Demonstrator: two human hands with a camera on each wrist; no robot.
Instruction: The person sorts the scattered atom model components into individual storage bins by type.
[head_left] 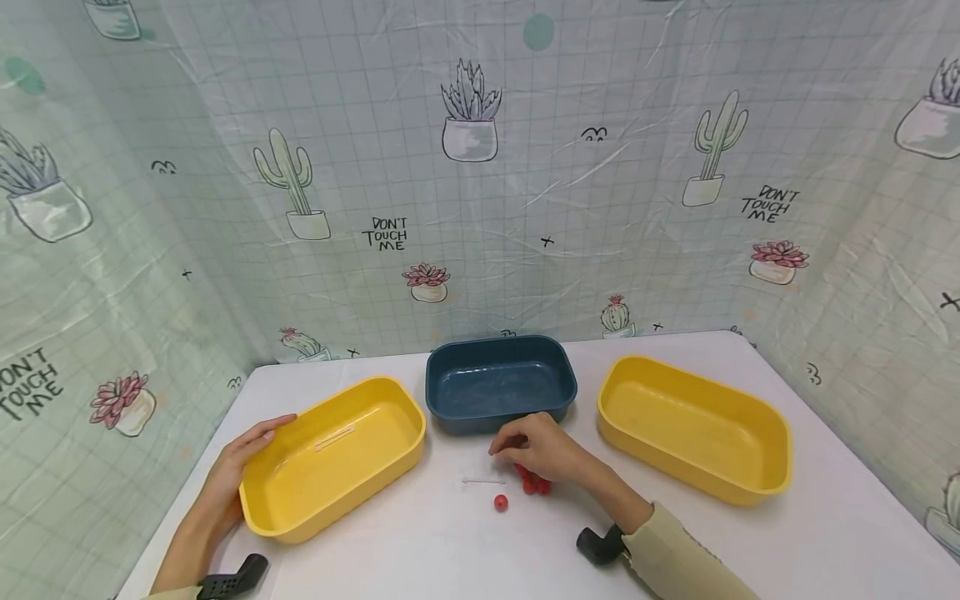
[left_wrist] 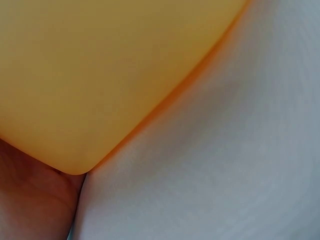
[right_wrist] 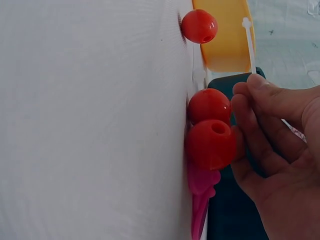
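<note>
My left hand (head_left: 232,467) lies along the outer left side of the left yellow bin (head_left: 408,454), with extended fingers at its rim. A pale pair of cotton swabs (head_left: 333,437) lies inside that bin. Between thumb and fingertips, my right hand (head_left: 543,446) pinches a white cotton swab (right_wrist: 249,45), seen in the right wrist view. Another thin swab (head_left: 483,481) is on the table below that hand. Close by are several red beads with holes, including one bead (head_left: 501,502) lying apart. Beside the beads is a pink plastic piece (right_wrist: 202,190), partly covered by one of them.
A dark blue bin (head_left: 501,387) stands at the back middle, just beyond my right hand. To the right is a second yellow bin (head_left: 697,417), set at an angle. Patterned cloth (head_left: 480,200) hangs around the white table (head_left: 420,550) at the back and sides.
</note>
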